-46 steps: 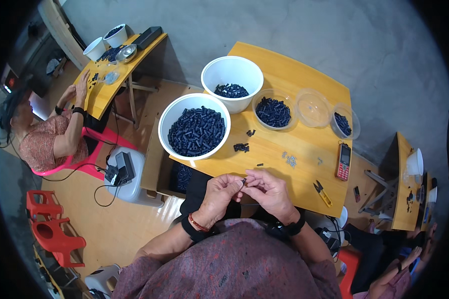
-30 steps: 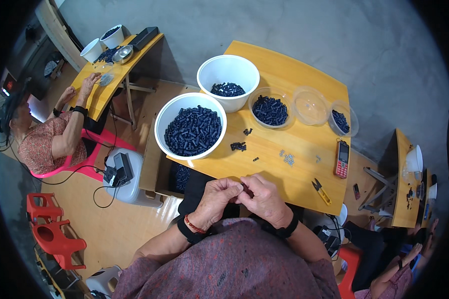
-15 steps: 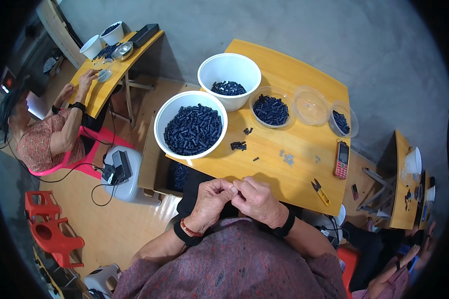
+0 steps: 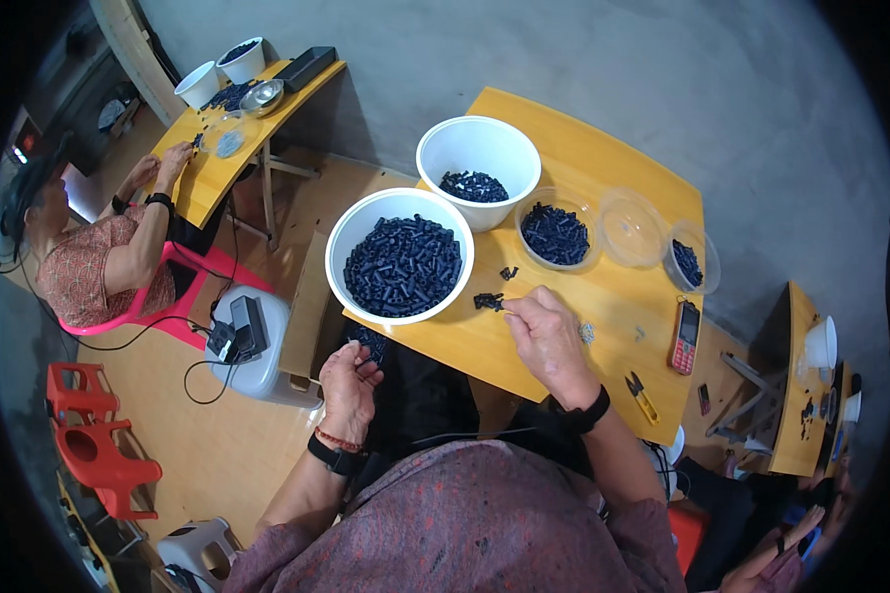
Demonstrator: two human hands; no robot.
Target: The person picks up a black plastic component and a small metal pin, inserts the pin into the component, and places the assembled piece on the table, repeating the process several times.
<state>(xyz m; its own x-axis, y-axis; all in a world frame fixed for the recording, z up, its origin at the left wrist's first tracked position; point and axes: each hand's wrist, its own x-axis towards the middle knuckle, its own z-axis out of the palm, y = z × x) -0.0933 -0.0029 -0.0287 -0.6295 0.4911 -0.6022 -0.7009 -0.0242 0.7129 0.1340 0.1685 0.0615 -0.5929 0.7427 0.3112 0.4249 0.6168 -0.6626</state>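
Observation:
My right hand reaches over the yellow table, thumb and forefinger pinched at the edge of a small pile of black tubular pieces; a small black piece appears to be at the fingertips. My left hand is palm up beside the table's near left edge, fingers loosely bent and apart, with nothing visible in it. Just beyond it, a cardboard box holds more black pieces. A white tub full of black pieces stands near both hands. Another few pieces lie beyond the pile.
Behind stand a second white tub and clear bowls of black parts. Small silvery bits, a red phone and yellow thread snips lie rightward. A co-worker sits at another table on the left.
My hands were together in front of me and have parted. The right went forward to the black pile; the left moved left and down beside the box. The view shifted slightly.

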